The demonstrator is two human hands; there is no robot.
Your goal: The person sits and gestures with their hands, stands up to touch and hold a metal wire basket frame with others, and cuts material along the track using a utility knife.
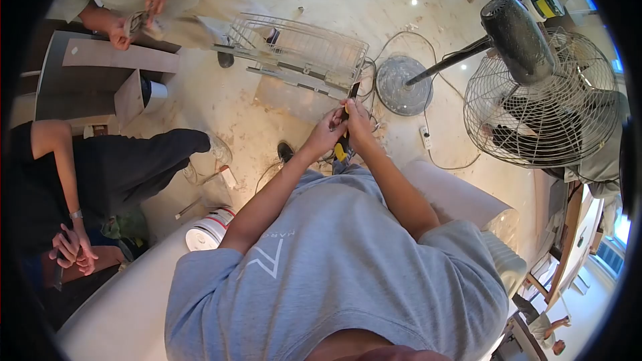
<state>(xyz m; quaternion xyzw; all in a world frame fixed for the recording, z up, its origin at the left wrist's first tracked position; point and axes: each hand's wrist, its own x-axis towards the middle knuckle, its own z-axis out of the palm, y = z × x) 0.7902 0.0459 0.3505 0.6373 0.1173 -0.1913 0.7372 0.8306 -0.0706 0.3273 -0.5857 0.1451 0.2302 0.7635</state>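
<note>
My left hand [326,132] and my right hand [360,124] meet in front of my waist, fingers closed around a slim black-and-yellow tool [342,151]. Its exact kind is too small to make out. A dark narrow piece sticks out beyond my fingertips, and yellow shows below my hands. Just past them, a wire basket [304,46] with metal rails along its near side stands on the dusty floor. My fingers hide the middle of the tool.
A black pedestal fan [518,40] with a round base stands at right, cables around it. A power strip [426,137] lies on the floor. Two people are at left, one handling a cloth-like thing [136,23]. A white bucket [208,230] sits by my left elbow.
</note>
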